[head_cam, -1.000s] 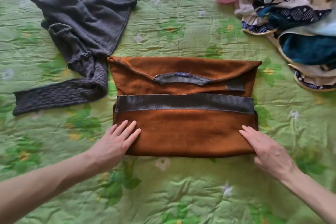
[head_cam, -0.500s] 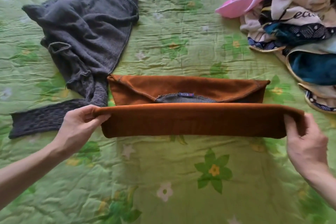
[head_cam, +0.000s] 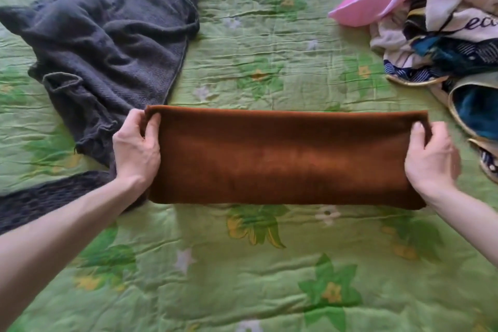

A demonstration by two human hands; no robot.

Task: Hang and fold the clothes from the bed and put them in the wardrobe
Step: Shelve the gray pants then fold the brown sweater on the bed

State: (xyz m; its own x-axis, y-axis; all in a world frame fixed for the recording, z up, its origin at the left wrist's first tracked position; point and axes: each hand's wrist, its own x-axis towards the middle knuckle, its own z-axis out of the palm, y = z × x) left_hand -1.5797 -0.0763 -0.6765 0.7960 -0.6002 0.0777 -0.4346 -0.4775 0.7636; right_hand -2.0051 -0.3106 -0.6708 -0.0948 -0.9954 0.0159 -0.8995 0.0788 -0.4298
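1. While both arms reach out over the bed, the brown garment (head_cam: 285, 156) lies folded into a long, flat rectangle on the green flowered bedspread (head_cam: 242, 277), its length running left to right.
2. The left hand (head_cam: 136, 149) pinches the far left corner of the fold, thumb on top and fingers tucked under the edge.
3. The right hand (head_cam: 431, 156) grips the far right corner the same way, thumb pressed on the cloth.
4. A dark grey knitted sweater (head_cam: 107, 43) sprawls unfolded to the left, one sleeve trailing under the left forearm and touching the brown piece.
5. A heap of mixed clothes (head_cam: 444, 21), pink on top, sits at the far right, apart from the fold.
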